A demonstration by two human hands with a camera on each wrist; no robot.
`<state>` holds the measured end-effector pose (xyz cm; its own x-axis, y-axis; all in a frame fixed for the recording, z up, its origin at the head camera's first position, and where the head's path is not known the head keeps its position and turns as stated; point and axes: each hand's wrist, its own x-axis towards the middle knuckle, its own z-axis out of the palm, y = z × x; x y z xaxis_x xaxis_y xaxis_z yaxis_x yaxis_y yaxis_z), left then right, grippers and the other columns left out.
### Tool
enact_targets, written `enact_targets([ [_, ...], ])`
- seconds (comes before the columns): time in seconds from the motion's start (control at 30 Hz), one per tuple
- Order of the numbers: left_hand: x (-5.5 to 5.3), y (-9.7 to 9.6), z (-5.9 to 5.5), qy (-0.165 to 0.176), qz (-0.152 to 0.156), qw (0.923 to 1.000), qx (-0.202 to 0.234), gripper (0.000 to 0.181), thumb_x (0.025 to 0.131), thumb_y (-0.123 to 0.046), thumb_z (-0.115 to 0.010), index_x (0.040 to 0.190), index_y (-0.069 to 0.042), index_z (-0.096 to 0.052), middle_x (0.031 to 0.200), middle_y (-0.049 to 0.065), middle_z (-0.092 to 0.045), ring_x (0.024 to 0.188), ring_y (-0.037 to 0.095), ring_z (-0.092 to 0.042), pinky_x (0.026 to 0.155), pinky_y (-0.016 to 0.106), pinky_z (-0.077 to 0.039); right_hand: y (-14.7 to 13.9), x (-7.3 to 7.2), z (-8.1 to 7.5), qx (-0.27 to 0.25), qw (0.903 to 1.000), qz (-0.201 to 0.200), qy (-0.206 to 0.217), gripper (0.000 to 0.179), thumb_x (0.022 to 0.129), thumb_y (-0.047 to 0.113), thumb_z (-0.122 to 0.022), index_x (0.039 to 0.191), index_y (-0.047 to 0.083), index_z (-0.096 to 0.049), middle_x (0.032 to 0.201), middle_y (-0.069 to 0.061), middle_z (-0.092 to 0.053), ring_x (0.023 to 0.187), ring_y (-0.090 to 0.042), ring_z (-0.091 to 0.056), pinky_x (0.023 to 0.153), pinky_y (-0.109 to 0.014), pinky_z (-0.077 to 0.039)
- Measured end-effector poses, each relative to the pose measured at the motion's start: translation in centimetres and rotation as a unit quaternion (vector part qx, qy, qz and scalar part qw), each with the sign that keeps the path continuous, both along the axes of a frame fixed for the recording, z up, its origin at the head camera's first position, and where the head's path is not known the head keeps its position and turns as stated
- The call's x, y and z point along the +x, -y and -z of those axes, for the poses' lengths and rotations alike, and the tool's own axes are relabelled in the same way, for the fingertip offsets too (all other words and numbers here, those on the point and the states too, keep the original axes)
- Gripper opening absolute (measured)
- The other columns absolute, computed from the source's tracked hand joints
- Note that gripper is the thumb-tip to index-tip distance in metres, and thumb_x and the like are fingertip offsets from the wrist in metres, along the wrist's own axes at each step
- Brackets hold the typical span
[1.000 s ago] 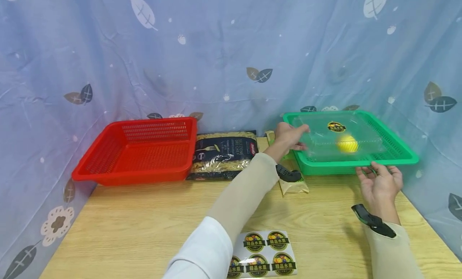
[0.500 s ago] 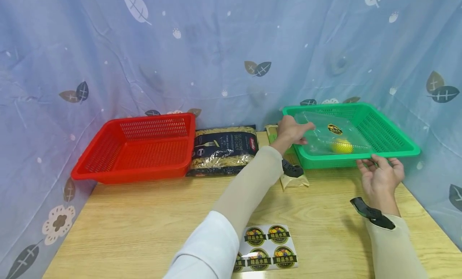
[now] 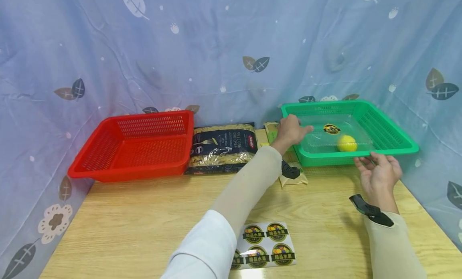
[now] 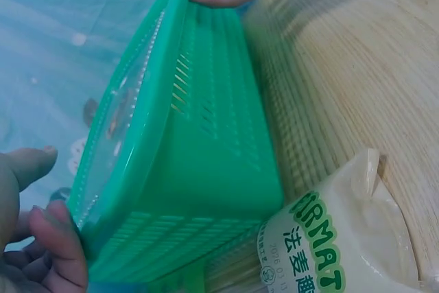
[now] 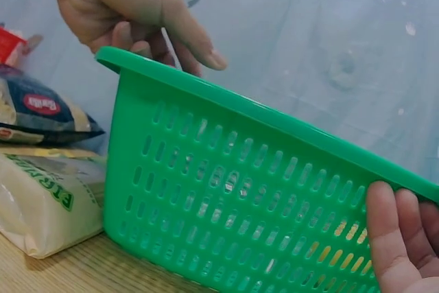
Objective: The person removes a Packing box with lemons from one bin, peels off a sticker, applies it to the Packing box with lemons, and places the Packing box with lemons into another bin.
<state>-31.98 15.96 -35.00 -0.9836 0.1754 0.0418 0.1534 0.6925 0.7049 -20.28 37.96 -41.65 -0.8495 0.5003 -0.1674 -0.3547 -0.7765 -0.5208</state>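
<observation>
The green basket (image 3: pixel 361 152) stands at the back right of the table. In it lies a clear plastic container (image 3: pixel 321 138) bearing a round black sticker (image 3: pixel 331 129); a yellow ball-like fruit (image 3: pixel 347 143) overlaps its front right part in the head view. At the basket's left rim my left hand (image 3: pixel 290 130) has its thumb stretched out over the inside, apart from the container, and its other fingers loosely bent. My right hand (image 3: pixel 380 174) holds the front rim, thumb on top and fingers (image 5: pixel 389 231) against the outer wall below it.
A red basket (image 3: pixel 133 172) stands at the back left, with a dark pasta bag (image 3: pixel 223 148) beside it. A pale bag with green lettering (image 4: pixel 322 245) lies against the green basket's left side. A sheet of round stickers (image 3: pixel 267 247) lies near the front; curtain hangs behind.
The clear container has come down from a tilt to lie flat in the green basket, and my left hand has let go of it. My right hand has stayed on the rim.
</observation>
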Motion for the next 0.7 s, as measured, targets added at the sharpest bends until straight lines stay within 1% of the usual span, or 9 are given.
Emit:
enact_targets([
  [0.1,0.1,0.3,-0.3,-0.005,0.004,1.0000,-0.002,0.044,0.092,-0.049,-0.072,0.124,-0.020,-0.071,0.110,-0.006,-0.073,0.050,0.010,-0.053,0.062,0.025,-0.048,0.0,0.0,-0.2,0.001,0.9998,-0.019,-0.012,0.027,0.099,-0.008,-0.053,0.100,0.009,-0.032,0.089,-0.014,-0.048,0.066,-0.034,-0.054,0.075,-0.047,-0.060],
  [0.13,0.1,0.4,-0.4,-0.005,0.003,1.0000,-0.004,0.044,0.092,-0.049,-0.072,0.125,-0.021,-0.071,0.119,-0.007,-0.071,0.059,0.010,-0.059,0.065,0.026,-0.050,0.0,0.0,-0.2,0.001,0.9996,-0.023,-0.015,0.027,0.098,-0.008,-0.053,0.098,0.009,-0.033,0.088,-0.014,-0.048,0.066,-0.035,-0.055,0.076,-0.047,-0.060],
  [0.2,0.3,0.6,-0.6,0.002,0.002,1.0000,-0.001,0.041,0.092,-0.048,-0.072,0.124,-0.023,-0.071,0.124,-0.009,-0.069,0.078,0.010,-0.066,0.071,0.027,-0.053,-0.1,0.0,-0.2,0.005,0.9994,-0.029,-0.019,0.025,0.099,-0.008,-0.054,0.096,0.008,-0.034,0.087,-0.014,-0.048,0.066,-0.036,-0.055,0.075,-0.048,-0.060],
  [0.27,0.5,0.7,-0.7,0.004,-0.001,1.0000,0.000,0.036,0.092,-0.046,-0.073,0.121,-0.024,-0.072,0.126,-0.010,-0.067,0.096,0.011,-0.067,0.077,0.029,-0.054,-0.1,0.0,-0.1,0.006,0.9991,-0.035,-0.022,0.025,0.098,-0.008,-0.054,0.094,0.007,-0.034,0.087,-0.015,-0.048,0.066,-0.036,-0.055,0.075,-0.048,-0.060],
  [0.33,0.7,0.7,-0.8,0.007,-0.001,1.0000,0.004,0.031,0.092,-0.044,-0.073,0.118,-0.025,-0.073,0.125,-0.011,-0.067,0.104,0.012,-0.065,0.079,0.030,-0.055,-0.2,0.1,-0.1,0.005,0.9989,-0.039,-0.025,0.025,0.099,-0.008,-0.054,0.093,0.007,-0.035,0.086,-0.015,-0.049,0.066,-0.037,-0.056,0.075,-0.049,-0.060],
  [0.4,1.0,0.8,-0.9,0.011,0.004,0.9999,0.010,0.028,0.094,-0.041,-0.072,0.117,-0.025,-0.073,0.122,-0.012,-0.068,0.095,0.012,-0.065,0.075,0.031,-0.054,-0.2,0.1,0.0,0.008,0.9987,-0.042,-0.027,0.024,0.099,-0.007,-0.054,0.093,0.007,-0.035,0.086,-0.015,-0.049,0.066,-0.037,-0.056,0.075,-0.049,-0.060],
  [0.53,1.3,1.0,-0.9,0.010,0.029,0.9994,0.015,0.021,0.097,-0.035,-0.068,0.114,-0.025,-0.072,0.098,-0.010,-0.070,0.064,0.012,-0.055,0.067,0.030,-0.048,-0.3,0.2,0.0,0.005,0.9989,-0.044,-0.015,0.023,0.099,-0.005,-0.054,0.095,0.008,-0.035,0.088,-0.015,-0.049,0.065,-0.037,-0.055,0.074,-0.047,-0.060],
  [0.63,1.5,1.2,-0.6,0.001,0.043,0.9989,0.018,0.014,0.098,-0.032,-0.067,0.109,-0.026,-0.071,0.097,-0.011,-0.069,0.060,0.012,-0.050,0.066,0.029,-0.046,-0.4,0.3,-0.1,-0.001,0.9990,-0.045,0.003,0.024,0.099,-0.005,-0.055,0.099,0.009,-0.036,0.088,-0.014,-0.050,0.064,-0.037,-0.054,0.071,-0.046,-0.059],
  [0.7,1.6,1.3,-0.4,-0.005,0.048,0.9986,0.023,0.011,0.098,-0.031,-0.067,0.107,-0.026,-0.071,0.107,-0.011,-0.069,0.064,0.010,-0.053,0.066,0.027,-0.047,-0.5,0.3,-0.1,-0.002,0.9988,-0.046,0.015,0.026,0.099,-0.004,-0.056,0.104,0.011,-0.035,0.087,-0.014,-0.051,0.064,-0.036,-0.053,0.069,-0.045,-0.058],
])
